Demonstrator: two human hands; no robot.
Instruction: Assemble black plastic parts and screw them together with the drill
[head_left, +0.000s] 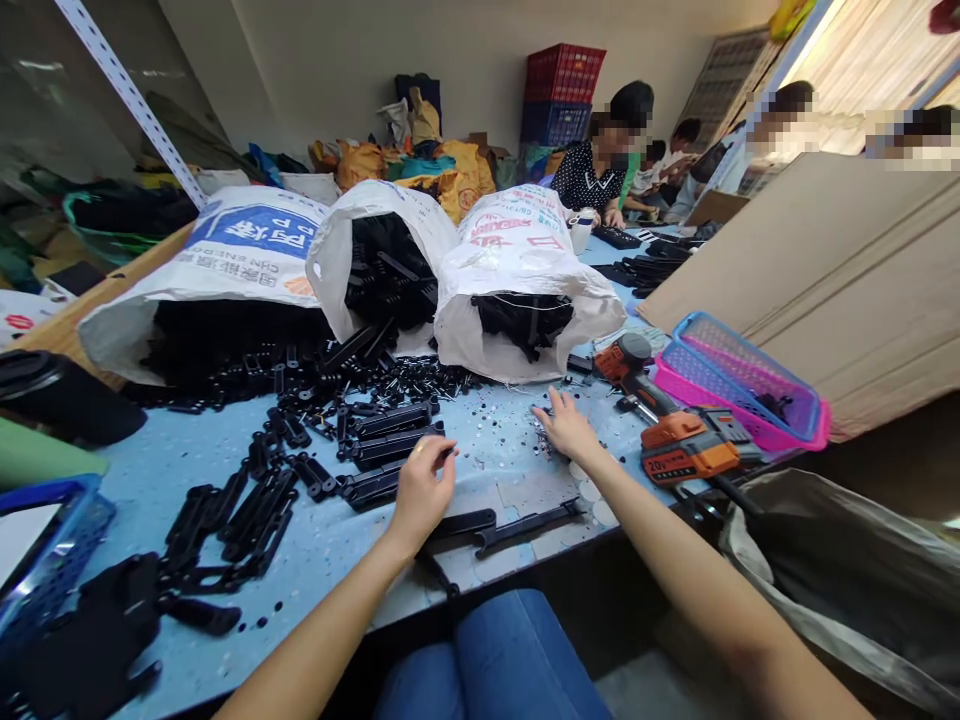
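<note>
My left hand rests on the blue table, its fingers curled over the end of a long black plastic bar in a stack of such bars. My right hand lies further right with fingers spread flat over a scatter of small screws. Two more black bars lie near the table's front edge, between my arms. An orange and black cordless drill sits just right of my right hand.
Three white sacks spilling black parts stand behind. Pink and blue baskets sit at right, a blue basket at left. Large cardboard sheets lean at right. Several people work at the far end.
</note>
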